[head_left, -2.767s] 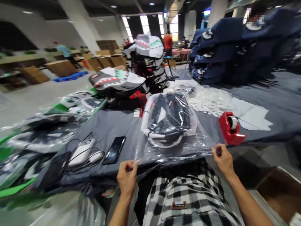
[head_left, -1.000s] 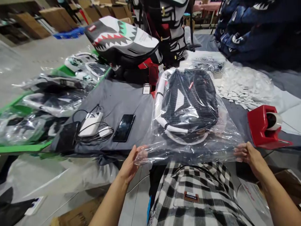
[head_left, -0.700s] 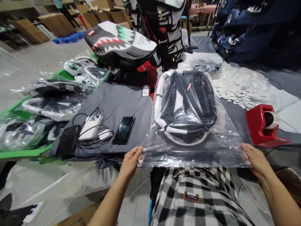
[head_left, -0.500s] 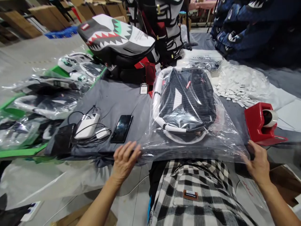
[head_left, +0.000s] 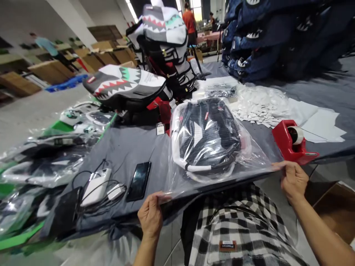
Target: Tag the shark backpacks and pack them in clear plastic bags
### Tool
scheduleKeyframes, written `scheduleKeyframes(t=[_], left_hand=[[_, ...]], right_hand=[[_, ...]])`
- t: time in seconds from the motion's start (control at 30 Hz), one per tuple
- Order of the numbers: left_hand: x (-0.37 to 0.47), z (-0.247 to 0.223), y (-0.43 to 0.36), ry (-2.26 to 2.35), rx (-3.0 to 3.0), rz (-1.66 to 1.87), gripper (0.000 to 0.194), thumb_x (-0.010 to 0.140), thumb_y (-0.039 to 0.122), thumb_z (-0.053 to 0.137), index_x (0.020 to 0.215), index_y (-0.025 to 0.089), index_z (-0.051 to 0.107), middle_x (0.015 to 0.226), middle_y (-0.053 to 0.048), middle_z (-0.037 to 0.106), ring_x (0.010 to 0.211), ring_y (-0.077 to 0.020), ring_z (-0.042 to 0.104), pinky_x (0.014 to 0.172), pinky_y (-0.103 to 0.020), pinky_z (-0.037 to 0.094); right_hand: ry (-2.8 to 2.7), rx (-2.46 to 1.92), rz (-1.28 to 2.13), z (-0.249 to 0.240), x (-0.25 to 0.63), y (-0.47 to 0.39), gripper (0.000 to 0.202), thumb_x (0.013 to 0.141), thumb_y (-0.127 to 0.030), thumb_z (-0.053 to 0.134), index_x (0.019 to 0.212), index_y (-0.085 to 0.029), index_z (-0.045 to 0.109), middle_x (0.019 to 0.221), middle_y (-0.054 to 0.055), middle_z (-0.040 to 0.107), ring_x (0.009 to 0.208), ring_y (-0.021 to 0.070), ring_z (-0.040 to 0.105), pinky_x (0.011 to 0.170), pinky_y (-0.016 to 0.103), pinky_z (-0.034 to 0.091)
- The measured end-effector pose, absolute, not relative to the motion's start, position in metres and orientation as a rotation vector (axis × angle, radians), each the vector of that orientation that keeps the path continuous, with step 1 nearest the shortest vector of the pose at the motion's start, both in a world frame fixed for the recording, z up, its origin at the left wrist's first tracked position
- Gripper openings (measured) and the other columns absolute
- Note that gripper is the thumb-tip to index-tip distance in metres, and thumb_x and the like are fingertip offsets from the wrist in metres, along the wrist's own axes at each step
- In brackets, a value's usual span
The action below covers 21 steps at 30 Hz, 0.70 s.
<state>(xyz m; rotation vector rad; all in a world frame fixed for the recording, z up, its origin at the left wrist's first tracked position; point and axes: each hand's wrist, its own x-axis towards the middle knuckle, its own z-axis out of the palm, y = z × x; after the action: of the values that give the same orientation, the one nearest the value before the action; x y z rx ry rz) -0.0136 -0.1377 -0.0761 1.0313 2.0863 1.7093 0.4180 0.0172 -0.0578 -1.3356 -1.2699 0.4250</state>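
2 hands in view, both on 1 clear plastic bag [head_left: 256, 159]; left hand [head_left: 150, 216] has its grip pinched on the near left corner of the open film edge; right hand [head_left: 294, 181] has its grip clamped on the near right corner, edge pulled taut between; 1 black backpack [head_left: 212, 138] with white trim lies flat inside the bag, back from that edge, middle of the tabletop [head_left: 119, 153].

Counts: 1 phone [head_left: 139, 181], left of the bag; 1 white power bank [head_left: 96, 187] and 1 small white adapter [head_left: 115, 192] in tangled black cables; 1 red tape dispenser [head_left: 287, 146] with 1 roll, near the right hand; 1 small card [head_left: 160, 129]; 1 shark-print backpack [head_left: 124, 87] lying behind; stacks of printed backpacks [head_left: 166, 29] and navy backpacks [head_left: 256, 44], too overlapped to count; small white pieces [head_left: 256, 111] in a heap, uncountable; a few white sheets [head_left: 324, 123].

Surface: dark gray cloth, wrinkled; several bagged items [head_left: 41, 168] on green material at far left; room: large hall, pale floor [head_left: 70, 92], cartons [head_left: 51, 72], bright windows [head_left: 196, 11], 3 people in the background, 1 in a blue top [head_left: 47, 47].
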Motion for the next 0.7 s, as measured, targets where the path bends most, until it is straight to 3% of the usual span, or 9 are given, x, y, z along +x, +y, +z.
scheduleKeyframes(t=[0.07, 0.17, 0.23, 0.3, 0.4, 0.5, 0.6, 0.7], left_hand=[[-0.012, -0.078, -0.12, 2.141, 0.814, 1.717, 0.05, 0.087, 0.065, 0.05, 0.069, 0.02, 0.06, 0.048, 0.002, 0.059, 0.044, -0.0157, 0.055, 0.049, -0.027, 0.047], [-0.017, -0.076, -0.096, 2.136, 0.768, 1.543, 0.051, 0.083, 0.069, 0.046, 0.069, 0.021, 0.055, 0.045, 0.003, 0.053, 0.039, -0.0157, 0.049, 0.045, -0.028, 0.043], [-0.018, -0.07, -0.088, 2.25, 0.928, 1.456, 0.051, 0.085, 0.068, 0.044, 0.077, 0.02, 0.06, 0.059, -0.002, 0.063, 0.051, -0.0192, 0.058, 0.055, -0.033, 0.049], [-0.011, -0.059, -0.085, 2.45, 1.239, 1.484, 0.049, 0.09, 0.062, 0.044, 0.096, 0.018, 0.065, 0.087, -0.009, 0.072, 0.079, -0.0249, 0.066, 0.078, -0.041, 0.051], [0.019, -0.04, -0.079, 2.398, 1.946, 1.402, 0.041, 0.095, 0.052, 0.049, 0.118, 0.02, 0.061, 0.121, -0.014, 0.067, 0.117, -0.03, 0.057, 0.105, -0.05, 0.036], [0.054, -0.024, -0.066, 2.016, 2.361, 1.089, 0.034, 0.091, 0.051, 0.063, 0.111, 0.023, 0.061, 0.128, -0.013, 0.064, 0.129, -0.0325, 0.048, 0.112, -0.053, 0.026], [0.072, -0.015, -0.054, 1.904, 2.379, 0.981, 0.035, 0.083, 0.05, 0.073, 0.097, 0.022, 0.059, 0.125, -0.013, 0.064, 0.13, -0.0344, 0.046, 0.111, -0.053, 0.028], [0.073, -0.009, -0.052, 1.867, 2.401, 0.921, 0.034, 0.082, 0.046, 0.076, 0.096, 0.021, 0.058, 0.126, -0.013, 0.063, 0.131, -0.0345, 0.046, 0.11, -0.053, 0.029]], right_hand=[[-1.25, -1.378, 0.467, -0.053, 0.404, 0.03, 0.054, 0.091, -0.072, 0.048, 0.075, -0.021, 0.061, 0.05, -0.002, 0.056, 0.047, 0.0152, 0.055, 0.053, 0.028, 0.047], [-1.311, -1.446, 0.541, -0.052, 0.395, 0.044, 0.061, 0.085, -0.081, 0.046, 0.073, -0.022, 0.057, 0.041, -0.006, 0.043, 0.037, 0.0128, 0.041, 0.043, 0.027, 0.036], [-1.313, -1.468, 0.524, -0.054, 0.394, 0.047, 0.062, 0.085, -0.081, 0.044, 0.073, -0.022, 0.057, 0.042, -0.006, 0.043, 0.038, 0.0127, 0.041, 0.043, 0.027, 0.035], [-1.314, -1.479, 0.501, -0.056, 0.395, 0.046, 0.061, 0.086, -0.08, 0.044, 0.075, -0.022, 0.057, 0.044, -0.006, 0.044, 0.04, 0.0129, 0.042, 0.045, 0.027, 0.035], [-1.312, -1.478, 0.521, -0.056, 0.396, 0.042, 0.061, 0.086, -0.08, 0.044, 0.075, -0.022, 0.057, 0.045, -0.005, 0.044, 0.041, 0.0132, 0.041, 0.045, 0.028, 0.035], [-1.292, -1.484, 0.514, -0.052, 0.395, 0.04, 0.061, 0.086, -0.081, 0.043, 0.075, -0.023, 0.057, 0.044, -0.005, 0.044, 0.041, 0.0139, 0.042, 0.046, 0.028, 0.035], [-1.29, -1.481, 0.525, -0.049, 0.395, 0.039, 0.06, 0.086, -0.081, 0.042, 0.076, -0.023, 0.057, 0.044, -0.005, 0.045, 0.041, 0.0141, 0.042, 0.046, 0.028, 0.036], [-1.282, -1.466, 0.547, -0.05, 0.396, 0.039, 0.058, 0.087, -0.079, 0.044, 0.075, -0.023, 0.056, 0.043, -0.005, 0.044, 0.04, 0.0139, 0.041, 0.047, 0.028, 0.037]])
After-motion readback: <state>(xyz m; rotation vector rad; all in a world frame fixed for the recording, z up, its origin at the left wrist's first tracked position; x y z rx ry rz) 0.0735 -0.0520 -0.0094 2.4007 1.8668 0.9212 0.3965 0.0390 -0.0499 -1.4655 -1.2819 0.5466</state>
